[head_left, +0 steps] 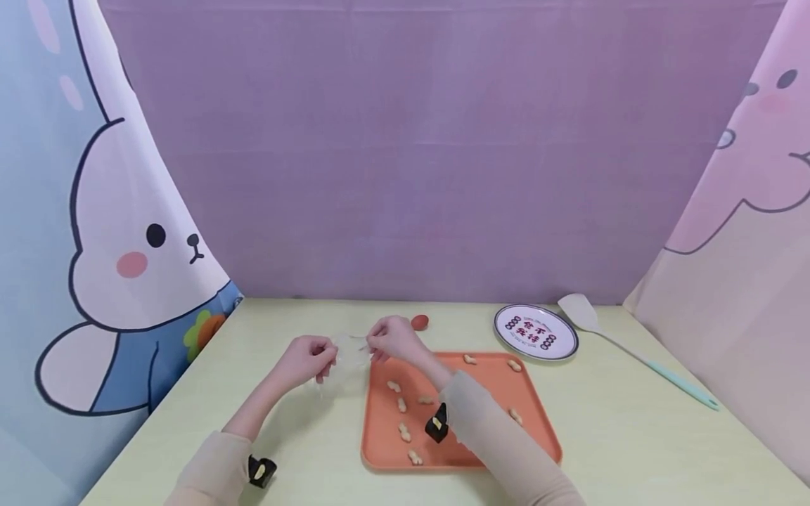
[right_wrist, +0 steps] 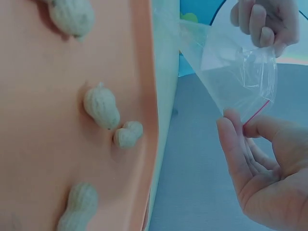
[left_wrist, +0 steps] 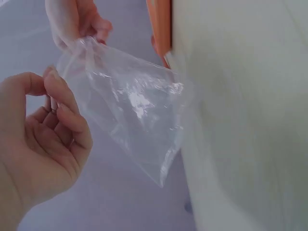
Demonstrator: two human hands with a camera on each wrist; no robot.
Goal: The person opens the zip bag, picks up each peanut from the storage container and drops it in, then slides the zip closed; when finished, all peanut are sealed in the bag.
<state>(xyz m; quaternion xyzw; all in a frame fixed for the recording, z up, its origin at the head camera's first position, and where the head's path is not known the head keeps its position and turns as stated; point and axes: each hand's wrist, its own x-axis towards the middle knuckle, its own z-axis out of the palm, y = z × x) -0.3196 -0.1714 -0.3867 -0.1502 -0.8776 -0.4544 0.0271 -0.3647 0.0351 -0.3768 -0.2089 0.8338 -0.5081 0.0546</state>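
While the left hand (head_left: 306, 362) pinches one edge of the clear plastic bag (left_wrist: 137, 108) between thumb and bent fingers, the right hand (head_left: 395, 339) pinches the other edge, where a red line (right_wrist: 256, 113) ends at its fingertips. The bag hangs between both hands, near the orange tray (head_left: 443, 453), on which peanuts (head_left: 405, 431) lie scattered.

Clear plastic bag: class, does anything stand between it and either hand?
Nothing visible does. The left hand pinches the clear plastic bag on one side, and the right hand pinches it by the red line. The orange tray lies on the table below, not between.
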